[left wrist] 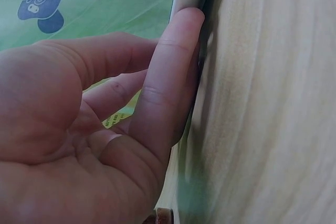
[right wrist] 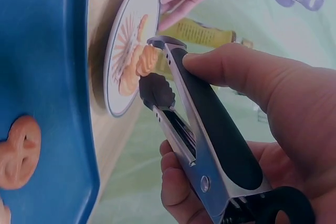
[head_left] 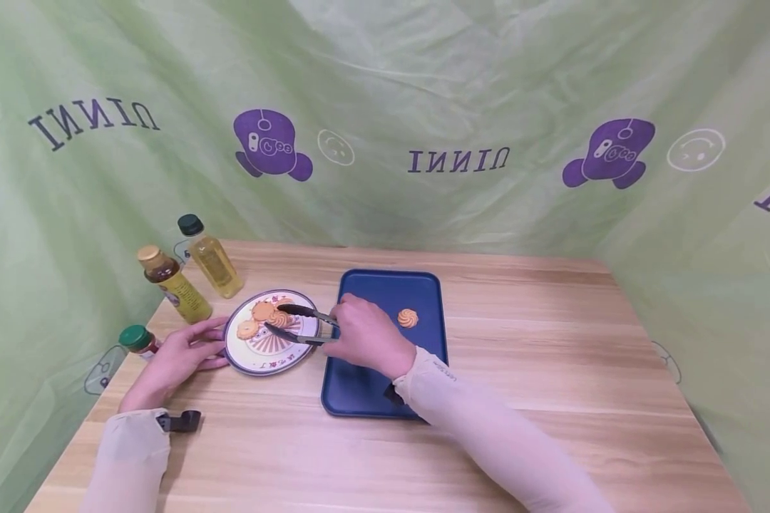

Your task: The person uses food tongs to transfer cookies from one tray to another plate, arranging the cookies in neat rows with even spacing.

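Right hand (head_left: 373,333) grasps the tongs (right wrist: 220,124), tips parted at the cookies (head_left: 263,311) on the patterned plate (head_left: 266,360) beside the blue tray (head_left: 391,288); left hand (head_left: 181,354), fingers extended, touches the plate's edge.

Pale green fabric drapes (head_left: 385,64), printed with purple cartoon figures (head_left: 267,142), white smiley faces (head_left: 696,151) and purple lettering (head_left: 458,159), enclose the back and sides of a light wood-grain table (head_left: 571,356) in soft, even light.

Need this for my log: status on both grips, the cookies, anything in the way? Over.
Left grip touching plate; right grip holding tongs. Cookies on plate, tongs spread over them. Swirl cookie on blue tray. Nothing seen blocking tongs.
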Demonstrator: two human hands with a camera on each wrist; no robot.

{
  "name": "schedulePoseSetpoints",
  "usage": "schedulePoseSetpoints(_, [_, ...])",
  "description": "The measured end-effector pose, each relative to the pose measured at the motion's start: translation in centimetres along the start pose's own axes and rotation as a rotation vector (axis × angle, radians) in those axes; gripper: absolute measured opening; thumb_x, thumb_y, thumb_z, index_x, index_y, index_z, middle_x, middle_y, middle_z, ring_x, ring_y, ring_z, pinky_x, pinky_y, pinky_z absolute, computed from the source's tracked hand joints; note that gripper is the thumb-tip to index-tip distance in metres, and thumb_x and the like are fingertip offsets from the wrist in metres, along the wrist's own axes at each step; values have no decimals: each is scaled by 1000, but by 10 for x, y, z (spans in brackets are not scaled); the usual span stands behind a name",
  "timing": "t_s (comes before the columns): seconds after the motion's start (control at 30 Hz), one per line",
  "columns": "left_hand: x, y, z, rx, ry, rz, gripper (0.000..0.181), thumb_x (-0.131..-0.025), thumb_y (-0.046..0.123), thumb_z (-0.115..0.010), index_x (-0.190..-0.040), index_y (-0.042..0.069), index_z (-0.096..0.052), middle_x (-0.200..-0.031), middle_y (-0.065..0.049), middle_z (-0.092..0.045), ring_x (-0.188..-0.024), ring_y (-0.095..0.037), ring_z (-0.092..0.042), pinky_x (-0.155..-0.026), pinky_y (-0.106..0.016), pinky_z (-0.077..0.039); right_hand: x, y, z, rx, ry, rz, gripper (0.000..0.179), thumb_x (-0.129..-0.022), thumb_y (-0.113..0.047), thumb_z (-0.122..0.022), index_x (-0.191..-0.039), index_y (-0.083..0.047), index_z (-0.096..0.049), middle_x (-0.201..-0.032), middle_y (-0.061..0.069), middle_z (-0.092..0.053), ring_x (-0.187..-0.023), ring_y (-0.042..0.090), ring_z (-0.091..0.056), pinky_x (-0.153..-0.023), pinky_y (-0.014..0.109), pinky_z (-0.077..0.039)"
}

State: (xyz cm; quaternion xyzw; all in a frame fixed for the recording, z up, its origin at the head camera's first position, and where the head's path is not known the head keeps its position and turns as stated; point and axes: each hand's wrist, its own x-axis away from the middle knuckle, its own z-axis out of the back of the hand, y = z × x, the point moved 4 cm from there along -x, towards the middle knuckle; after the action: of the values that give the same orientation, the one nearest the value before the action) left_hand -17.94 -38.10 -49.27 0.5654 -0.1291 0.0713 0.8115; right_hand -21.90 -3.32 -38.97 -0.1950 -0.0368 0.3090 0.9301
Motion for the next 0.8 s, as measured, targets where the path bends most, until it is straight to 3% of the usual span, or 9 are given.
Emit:
schedulePoseSetpoints(0.27, [-1, 0, -1, 18, -5, -6, 66, -115, 3, -57, -174, -4, -29, -155, -33, -48, -106, -3, -76, -97, -30, -72, -9, -10, -11, 63, -6, 6, 26, -87, -31, -91, -83, -16, -70, -94, 1, -62, -75, 17, -54, -56, 28, -45])
schedulePoseSetpoints(0.8, [1, 2, 0, -23, 13, -2, 64, -115, 4, -58, -173, -4, -31, -155, -35, -49, -103, 1, -75, -95, -29, -73, -12, -19, -22, 98, 7, 17, 27, -82, -30, -95, -81, -15, -72, -95, 3, -65, -75, 17, -57, -54, 31, -51])
